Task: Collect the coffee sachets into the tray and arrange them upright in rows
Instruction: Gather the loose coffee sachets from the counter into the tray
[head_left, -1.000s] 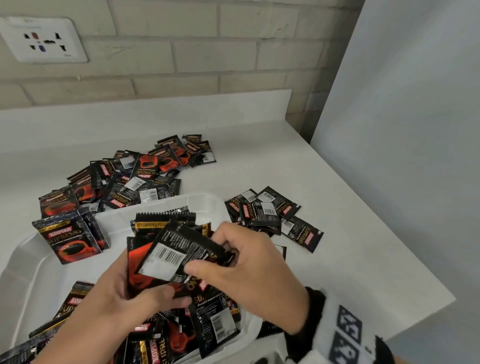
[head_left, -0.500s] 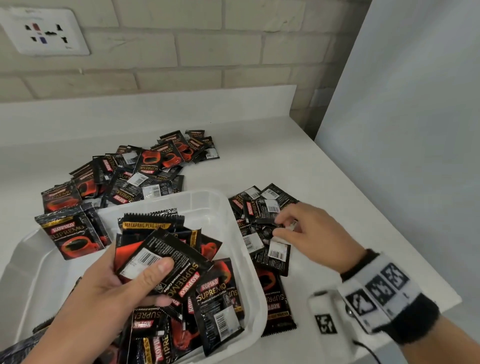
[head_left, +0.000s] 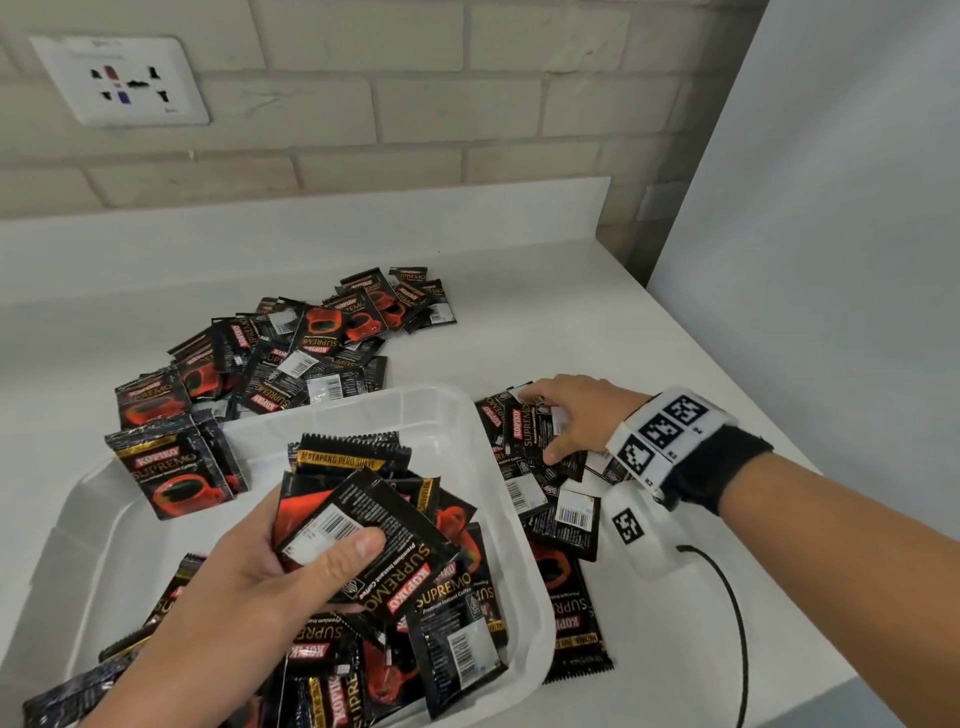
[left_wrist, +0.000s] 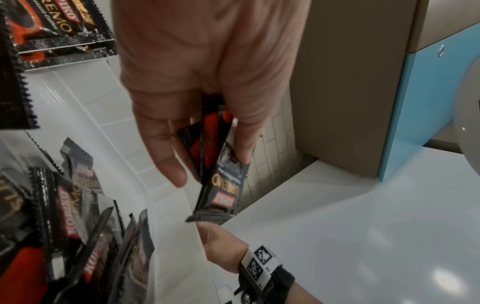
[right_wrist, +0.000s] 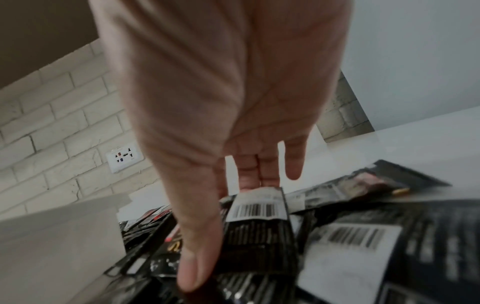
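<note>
**Gathering the next sachets from the right-hand pile**

Nearest to me, at about 7 o'clock, my left hand (head_left: 249, 587) holds a small fan of sachets (head_left: 358, 525) over the tray (head_left: 498, 452), thumb pressed across the barcode side, fingers curled behind. The tray beneath is full of loose sachets lying flat and crossed over one another; only one short upright bundle (head_left: 176, 467) stands at its 10 o'clock edge. So the rows are, I judge, barely begun.

At 3 o'clock, just beside the tray's right wall, my right hand (head_left: 571, 415) is spread flat and wide on the small pile (head_left: 540, 483) on the surface (head_left: 675, 338), fingers straight, thumb along one packet's edge, nothing pinched yet. To do this well I should slide several packets together under the fingers, square their edges against the surface, then lift them as one stack with the same face forward, so they join the fan in my left hand without turning.

Farther off, at 11 o'clock beyond the tray, the larger heap (head_left: 311, 353) waits untouched. At the back stand the brick wall and a socket (head_left: 122, 83).
</note>
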